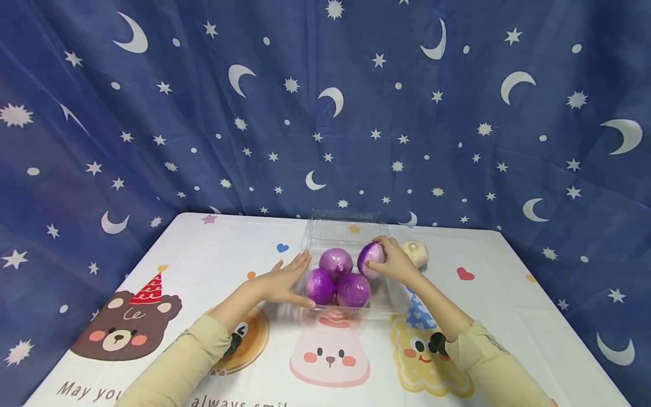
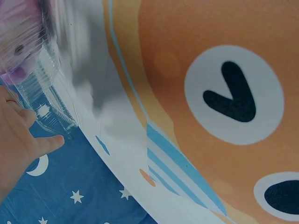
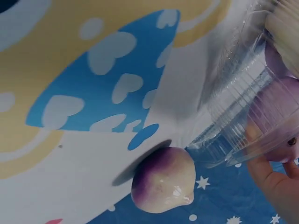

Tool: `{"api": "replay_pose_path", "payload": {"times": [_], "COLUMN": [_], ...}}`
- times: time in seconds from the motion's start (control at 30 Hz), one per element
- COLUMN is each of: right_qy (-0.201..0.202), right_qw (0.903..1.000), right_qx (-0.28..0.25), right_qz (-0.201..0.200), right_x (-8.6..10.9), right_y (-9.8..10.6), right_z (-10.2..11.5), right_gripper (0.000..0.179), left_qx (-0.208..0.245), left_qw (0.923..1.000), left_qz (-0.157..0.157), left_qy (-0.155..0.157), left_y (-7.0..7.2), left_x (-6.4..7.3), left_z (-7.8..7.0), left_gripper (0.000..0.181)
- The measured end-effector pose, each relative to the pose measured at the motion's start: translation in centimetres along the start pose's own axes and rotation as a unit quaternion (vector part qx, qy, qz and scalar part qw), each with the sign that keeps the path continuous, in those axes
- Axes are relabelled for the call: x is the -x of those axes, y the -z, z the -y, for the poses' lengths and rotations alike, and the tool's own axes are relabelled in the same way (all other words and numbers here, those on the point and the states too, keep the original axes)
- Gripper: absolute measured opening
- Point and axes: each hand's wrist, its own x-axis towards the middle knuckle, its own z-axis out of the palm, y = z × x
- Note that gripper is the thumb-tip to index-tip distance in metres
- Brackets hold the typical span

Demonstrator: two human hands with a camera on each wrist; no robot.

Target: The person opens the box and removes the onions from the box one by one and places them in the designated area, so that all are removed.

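A clear plastic clamshell box [image 1: 382, 302] stands on the table with its lid [image 1: 330, 229] raised at the back. Three purple onions [image 1: 353, 290] sit inside, toward the left and front. My right hand [image 1: 399, 263] grips a purple-and-white onion [image 1: 369, 259] at the box's back right, fingers over its top and thumb in front. Spread along the box's left side, my left hand [image 1: 282, 282] has its fingers extended and its thumb by the front left corner. Just right of the box lies another onion, pale with a purple side [image 3: 161, 179].
The white tablecloth [image 1: 513, 322] carries printed cartoon animals, hearts and lettering. Behind the table's far edge hangs a dark blue curtain [image 1: 285, 113] with moons and stars.
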Motion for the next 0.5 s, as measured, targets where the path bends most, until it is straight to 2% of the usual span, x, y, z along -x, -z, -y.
{"api": "replay_pose_path", "payload": {"times": [0.23,0.5], "right_qy": [0.028,0.03], "right_qw": [0.9988,0.9949], "right_qx": [-0.032,-0.091], "right_qz": [-0.025,-0.032], "right_x": [1.0,1.7], "right_y": [0.7,1.2], "right_z": [-0.1,-0.7], "right_gripper": [0.057,0.056], "left_qx": [0.004,0.018], "left_qw": [1.0,0.9998], "left_qz": [0.003,0.008], "left_qy": [-0.001,0.004], "left_y": [0.1,0.1], "left_x": [-0.2,0.0], "left_z": [-0.1,-0.2], "left_gripper": [0.114,0.112]}}
